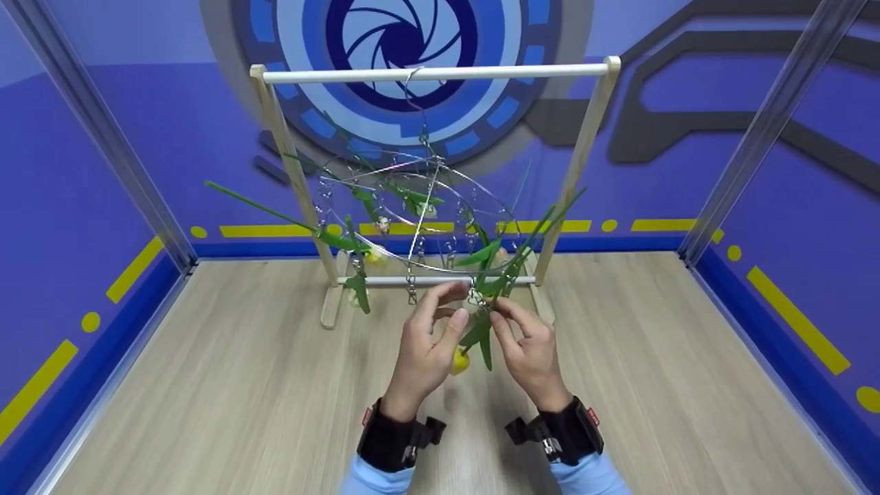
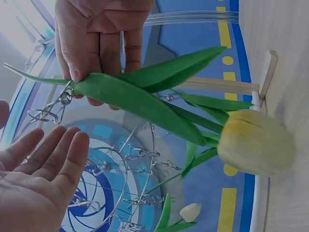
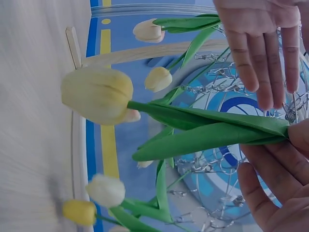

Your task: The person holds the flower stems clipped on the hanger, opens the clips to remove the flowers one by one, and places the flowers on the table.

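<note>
Head down, an artificial tulip with a yellow bloom (image 1: 460, 361) and green leaves (image 2: 140, 104) hangs from the front of a round wire clip hanger (image 1: 447, 267). My right hand (image 1: 533, 347) pinches its stem between thumb and fingers, close to a metal clip (image 2: 65, 95). The clip appears to be on the stem. On the clip's other side is my left hand (image 1: 425, 347), its fingers extended and nothing held in them. In the right wrist view, the left fingers (image 3: 260, 63) are near the clip, and whether they touch it cannot be seen.
A wooden rack (image 1: 584, 148) with a white top bar (image 1: 509, 71) carries the hanger by its hook. Several other tulips hang around the ring, including a white one (image 3: 106, 191) and a yellow one (image 3: 79, 212). Blue printed walls (image 1: 729, 179) enclose the wooden tabletop (image 1: 261, 385).
</note>
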Available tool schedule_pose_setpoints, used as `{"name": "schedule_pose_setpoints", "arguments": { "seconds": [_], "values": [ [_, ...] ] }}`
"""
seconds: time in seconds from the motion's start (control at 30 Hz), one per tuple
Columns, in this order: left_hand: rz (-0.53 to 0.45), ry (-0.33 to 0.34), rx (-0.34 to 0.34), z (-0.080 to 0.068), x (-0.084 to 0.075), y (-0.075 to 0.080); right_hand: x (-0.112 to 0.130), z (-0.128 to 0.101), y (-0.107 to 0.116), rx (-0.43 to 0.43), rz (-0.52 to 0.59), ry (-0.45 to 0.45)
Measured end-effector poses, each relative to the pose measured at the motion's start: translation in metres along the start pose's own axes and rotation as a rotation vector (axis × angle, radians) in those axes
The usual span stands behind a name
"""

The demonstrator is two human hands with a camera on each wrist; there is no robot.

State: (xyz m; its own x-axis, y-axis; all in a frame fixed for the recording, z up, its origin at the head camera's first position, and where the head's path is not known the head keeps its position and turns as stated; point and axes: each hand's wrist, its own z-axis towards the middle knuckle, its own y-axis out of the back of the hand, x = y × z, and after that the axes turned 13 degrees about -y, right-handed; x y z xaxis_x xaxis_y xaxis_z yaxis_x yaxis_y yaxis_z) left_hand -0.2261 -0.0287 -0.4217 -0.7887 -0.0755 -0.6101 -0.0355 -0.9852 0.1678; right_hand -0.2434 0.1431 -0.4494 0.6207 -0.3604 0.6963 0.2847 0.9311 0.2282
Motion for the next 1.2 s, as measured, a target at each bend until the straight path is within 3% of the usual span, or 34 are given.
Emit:
{"name": "schedule_pose_setpoints", "arguments": {
  "seconds": [0.13, 0.3, 0.4, 0.63, 0.8, 0.93, 1.07, 1.2],
  "values": [
    [-0.077, 0.026, -0.050, 0.004, -0.003, -0.001, 0.000, 0.000, 0.000, 0.000, -0.007, 0.024],
    [-0.402, 0.097, -0.070, 0.007, -0.005, 0.001, 0.000, 0.000, 0.001, -0.007, -0.019, 0.043],
    [-0.539, 0.106, -0.072, 0.009, -0.007, 0.003, 0.001, 0.001, 0.002, 0.002, -0.017, 0.031],
    [-0.664, 0.068, -0.080, 0.010, -0.007, 0.006, 0.006, 0.005, 0.006, 0.082, 0.044, 0.006],
    [-0.718, 0.051, -0.068, 0.009, -0.004, 0.008, 0.010, 0.008, 0.012, 0.132, 0.035, 0.075],
    [-0.700, 0.100, -0.093, 0.008, -0.003, 0.008, 0.012, 0.007, 0.015, 0.137, -0.036, 0.139],
    [-0.594, 0.182, -0.120, 0.009, -0.003, 0.004, 0.010, 0.006, 0.016, 0.143, -0.042, 0.142],
    [-0.462, 0.247, -0.103, 0.010, -0.003, 0.001, 0.008, 0.007, 0.016, 0.140, -0.037, 0.150]
  ]
}}
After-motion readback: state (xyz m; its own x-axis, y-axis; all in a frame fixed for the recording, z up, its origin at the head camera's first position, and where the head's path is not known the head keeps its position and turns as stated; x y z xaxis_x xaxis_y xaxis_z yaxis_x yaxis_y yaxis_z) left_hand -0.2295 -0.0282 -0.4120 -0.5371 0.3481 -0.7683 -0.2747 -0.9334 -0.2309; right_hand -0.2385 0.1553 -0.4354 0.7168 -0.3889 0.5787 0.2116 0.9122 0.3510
